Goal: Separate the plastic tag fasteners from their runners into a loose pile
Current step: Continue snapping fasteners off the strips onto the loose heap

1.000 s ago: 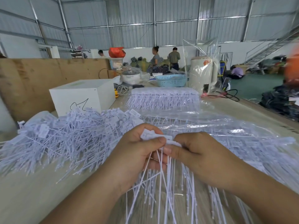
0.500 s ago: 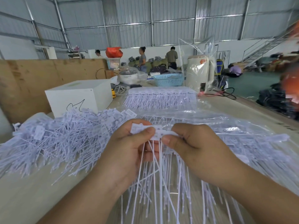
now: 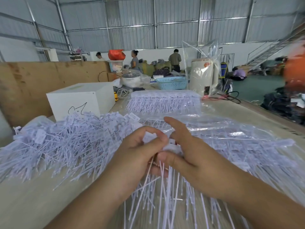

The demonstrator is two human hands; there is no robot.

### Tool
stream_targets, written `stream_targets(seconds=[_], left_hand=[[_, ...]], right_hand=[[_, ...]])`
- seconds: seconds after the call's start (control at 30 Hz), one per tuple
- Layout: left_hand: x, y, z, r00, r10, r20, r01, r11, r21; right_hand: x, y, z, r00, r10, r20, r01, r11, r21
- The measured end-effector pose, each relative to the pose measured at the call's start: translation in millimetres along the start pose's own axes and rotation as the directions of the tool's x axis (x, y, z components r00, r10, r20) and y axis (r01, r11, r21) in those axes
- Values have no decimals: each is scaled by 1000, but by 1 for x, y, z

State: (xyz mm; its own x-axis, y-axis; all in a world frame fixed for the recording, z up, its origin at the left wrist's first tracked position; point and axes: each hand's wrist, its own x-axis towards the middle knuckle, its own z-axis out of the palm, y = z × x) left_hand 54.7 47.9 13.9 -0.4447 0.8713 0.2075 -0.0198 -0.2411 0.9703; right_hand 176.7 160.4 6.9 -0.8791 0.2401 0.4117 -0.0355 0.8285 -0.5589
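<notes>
Both hands work a bunch of tag fasteners (image 3: pixel 162 176) just in front of the loose pile (image 3: pixel 66 142). The left hand (image 3: pixel 138 156) pinches the bunch's heads between thumb and curled fingers; the right hand (image 3: pixel 186 152) clamps them with its thumb (forefinger lifted clear). A short, sharp twist near the heads should snap them free; pulling on the stems would likely bend them.

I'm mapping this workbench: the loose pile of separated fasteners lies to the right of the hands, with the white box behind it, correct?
Not quite. In the head view the loose pile lies left of the hands, and the white box does stand behind it.
</notes>
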Motion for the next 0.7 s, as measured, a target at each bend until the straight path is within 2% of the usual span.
stream_targets(seconds=[0.13, 0.23, 0.37, 0.53, 0.63, 0.7], left_hand=[[-1, 2, -3, 997, -78, 27, 80, 995, -62], [3, 1, -6, 996, -73, -56, 71, 996, -50], [9, 6, -19, 982, -24, -185, 11, 997, -70], [6, 2, -19, 984, 47, -169, -26, 991, 128], [6, 3, -15, 977, 64, -205, -48, 995, 82], [6, 5, -12, 968, 49, -244, -53, 999, -12]], right_hand=[[0, 0, 3, 1000, -3, 27, 3, 1000, -6], [0, 0, 1, 1000, 12, -9, -12, 1000, -9], [1, 2, -10, 997, 66, -36, -70, 991, -113], [0, 5, -9, 995, 83, 57, -78, 994, -78], [1, 2, -6, 997, 74, -22, -75, 996, -53], [2, 0, -4, 991, 57, -120, -66, 995, -72]])
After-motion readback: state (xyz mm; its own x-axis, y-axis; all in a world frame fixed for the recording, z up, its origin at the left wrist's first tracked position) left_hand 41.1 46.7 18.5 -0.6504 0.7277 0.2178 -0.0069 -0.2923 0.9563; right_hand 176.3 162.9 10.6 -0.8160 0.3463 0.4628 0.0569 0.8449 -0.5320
